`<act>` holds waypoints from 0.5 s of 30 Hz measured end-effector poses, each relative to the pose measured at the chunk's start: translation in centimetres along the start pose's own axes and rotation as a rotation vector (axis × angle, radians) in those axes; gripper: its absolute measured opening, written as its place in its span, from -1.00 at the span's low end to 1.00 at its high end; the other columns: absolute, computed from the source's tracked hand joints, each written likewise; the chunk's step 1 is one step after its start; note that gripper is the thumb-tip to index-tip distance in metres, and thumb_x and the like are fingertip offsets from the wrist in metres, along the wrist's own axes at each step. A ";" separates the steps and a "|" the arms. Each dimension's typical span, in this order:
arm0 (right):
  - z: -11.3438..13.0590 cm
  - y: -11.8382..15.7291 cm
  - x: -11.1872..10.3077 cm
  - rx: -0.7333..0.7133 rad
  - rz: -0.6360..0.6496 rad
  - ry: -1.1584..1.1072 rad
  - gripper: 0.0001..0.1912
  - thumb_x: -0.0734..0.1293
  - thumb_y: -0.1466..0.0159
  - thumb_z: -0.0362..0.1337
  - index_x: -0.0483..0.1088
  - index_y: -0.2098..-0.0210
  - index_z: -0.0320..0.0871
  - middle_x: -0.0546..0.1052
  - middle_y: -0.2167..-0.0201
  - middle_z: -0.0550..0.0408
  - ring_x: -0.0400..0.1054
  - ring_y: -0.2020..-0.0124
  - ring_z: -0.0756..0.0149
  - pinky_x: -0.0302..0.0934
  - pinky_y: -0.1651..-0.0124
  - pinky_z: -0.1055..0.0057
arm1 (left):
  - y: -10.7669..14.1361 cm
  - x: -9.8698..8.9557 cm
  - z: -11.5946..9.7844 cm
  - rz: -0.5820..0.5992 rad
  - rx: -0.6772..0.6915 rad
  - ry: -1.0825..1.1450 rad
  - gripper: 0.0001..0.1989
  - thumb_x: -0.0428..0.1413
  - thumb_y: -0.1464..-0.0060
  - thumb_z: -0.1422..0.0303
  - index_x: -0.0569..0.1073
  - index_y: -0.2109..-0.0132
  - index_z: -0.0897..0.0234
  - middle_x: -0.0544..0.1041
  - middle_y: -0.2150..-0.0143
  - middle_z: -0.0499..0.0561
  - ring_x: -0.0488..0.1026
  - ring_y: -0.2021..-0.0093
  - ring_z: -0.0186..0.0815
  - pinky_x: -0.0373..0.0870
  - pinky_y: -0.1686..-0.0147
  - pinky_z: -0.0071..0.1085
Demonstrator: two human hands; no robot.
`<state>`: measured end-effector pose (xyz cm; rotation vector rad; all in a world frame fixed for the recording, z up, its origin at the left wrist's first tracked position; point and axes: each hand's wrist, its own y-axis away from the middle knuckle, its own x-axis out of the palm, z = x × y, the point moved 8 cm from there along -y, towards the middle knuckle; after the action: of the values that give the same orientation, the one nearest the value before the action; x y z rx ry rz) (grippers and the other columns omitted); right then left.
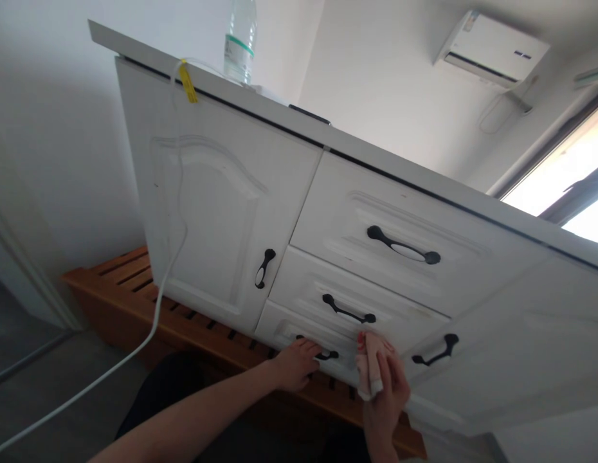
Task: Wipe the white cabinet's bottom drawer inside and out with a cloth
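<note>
A white cabinet (217,212) with black handles stands in front of me. My left hand (294,365) is at the lowest of three drawers, its fingers curled over the black drawer handle (328,355) and covering its middle. That drawer looks closed. To the right, my right hand (391,386) holds a folded pale pink cloth (369,363) between thumb and fingers. The cloth is up against the drawer fronts, near the right end of the middle drawer's handle (350,315). My fingertips behind the cloth are partly hidden.
The cabinet rests on a slatted wooden bench (120,273). A white cable (159,302) with a yellow tag (188,83) hangs over the left door. On top are a clear bottle (240,54) and a flat dark object (309,114). An air conditioner (494,51) hangs behind.
</note>
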<state>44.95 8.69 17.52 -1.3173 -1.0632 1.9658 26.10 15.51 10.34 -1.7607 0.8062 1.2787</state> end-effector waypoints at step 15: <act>15.4 -0.8 17.0 -0.147 0.483 0.061 -0.34 0.29 -0.30 -0.36 0.24 -0.35 0.19 0.44 -0.19 -0.04 0.28 -0.10 -0.03 0.21 -0.08 -0.01 | 34.5 8.5 9.5 0.128 -1.422 -0.329 -0.42 -0.11 -0.26 0.29 0.27 -0.39 0.26 0.17 -0.48 0.21 -0.01 -0.50 0.09 0.23 -0.25 -0.04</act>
<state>24.32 17.60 12.97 -1.8390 -0.9366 2.1965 -4.90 7.01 -7.44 -2.3512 -0.3808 2.4482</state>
